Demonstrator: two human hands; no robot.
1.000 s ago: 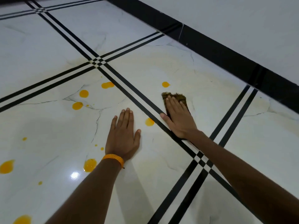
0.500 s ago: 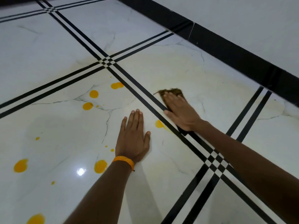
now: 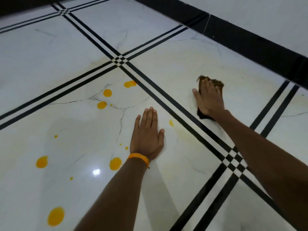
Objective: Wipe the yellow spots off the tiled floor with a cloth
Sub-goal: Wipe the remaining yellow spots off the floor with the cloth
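Half a second on, right hand [image 3: 210, 99], flat on the blurred cloth [image 3: 202, 115], has slid off the stripe.

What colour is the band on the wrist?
Orange. The band sits on the left wrist, seen clearly in the head view.

No readable text, label, brand, number or sign anywhere.
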